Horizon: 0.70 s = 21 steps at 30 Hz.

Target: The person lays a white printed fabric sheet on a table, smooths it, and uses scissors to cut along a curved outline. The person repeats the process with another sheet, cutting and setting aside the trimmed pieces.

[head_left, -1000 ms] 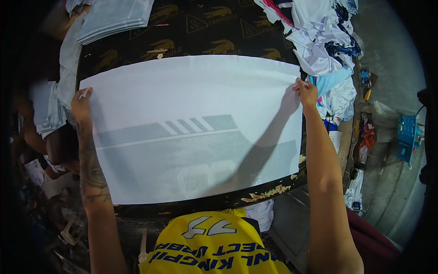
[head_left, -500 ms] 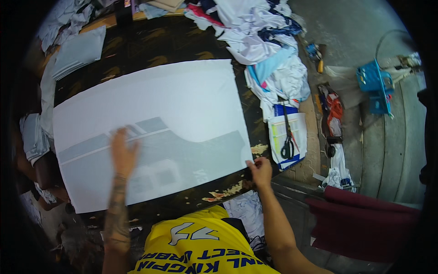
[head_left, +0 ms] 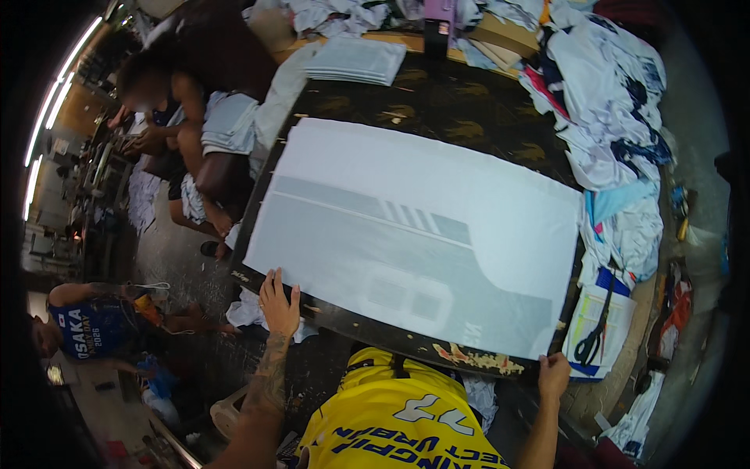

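Observation:
A large white cloth sheet [head_left: 406,184] lies flat on a dark patterned table. A grey printed shape [head_left: 344,250] with pale stripes and a curved notch shows across its nearer half. My left hand [head_left: 280,306] is open at the sheet's near left edge, fingers stretched out and resting at the border. At the near right corner my right hand [head_left: 554,374] is closed, thumb and fingers pinching the corner. Just right of that hand, black-handled scissors [head_left: 590,340] lie on papers [head_left: 621,320].
Heaped white and coloured cloth [head_left: 605,102] covers the table's right side. A stack of folded grey pieces [head_left: 355,61] sits at the far left edge. One person [head_left: 183,102] sits beyond the left side; another in a blue shirt [head_left: 92,324] is at lower left.
My left hand has moved from over the sheet's middle to its near left edge. The right hand stays at the near right corner. The view has swung left, bringing two people into sight.

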### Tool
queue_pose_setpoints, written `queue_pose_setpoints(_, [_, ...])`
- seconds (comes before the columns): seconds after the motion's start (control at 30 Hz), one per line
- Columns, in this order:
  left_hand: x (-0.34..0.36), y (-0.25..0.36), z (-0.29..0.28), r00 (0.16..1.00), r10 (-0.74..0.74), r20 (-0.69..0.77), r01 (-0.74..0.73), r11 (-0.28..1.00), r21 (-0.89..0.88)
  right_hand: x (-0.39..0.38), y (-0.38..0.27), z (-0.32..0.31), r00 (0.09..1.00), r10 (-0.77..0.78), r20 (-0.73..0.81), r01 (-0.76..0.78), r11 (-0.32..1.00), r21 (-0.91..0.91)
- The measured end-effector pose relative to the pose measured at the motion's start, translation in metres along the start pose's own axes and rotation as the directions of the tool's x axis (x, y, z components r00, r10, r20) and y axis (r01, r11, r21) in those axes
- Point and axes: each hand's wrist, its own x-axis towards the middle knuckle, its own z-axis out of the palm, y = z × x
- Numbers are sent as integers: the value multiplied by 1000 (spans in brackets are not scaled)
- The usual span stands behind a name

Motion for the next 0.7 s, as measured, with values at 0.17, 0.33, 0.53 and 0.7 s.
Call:
queue_pose_setpoints(0.17, [67,3,2,953,112,-282,-144,985,-98,33,-113,10,945,-271,-183,304,935,184])
queue_pose_setpoints(0.33, [237,70,30,928,360,-95,-371,914,-163,116,-269,70,827,-561,-42,555,825,-104])
queue_pose_setpoints(0.53, [326,111,34,869,485,-95,-489,872,-14,191,-266,61,992,8,-125,-9,1000,-5])
queue_pose_setpoints(0.7, [349,115,23,803,589,-94,-596,799,-79,182,-243,57,982,-190,18,190,977,-97])
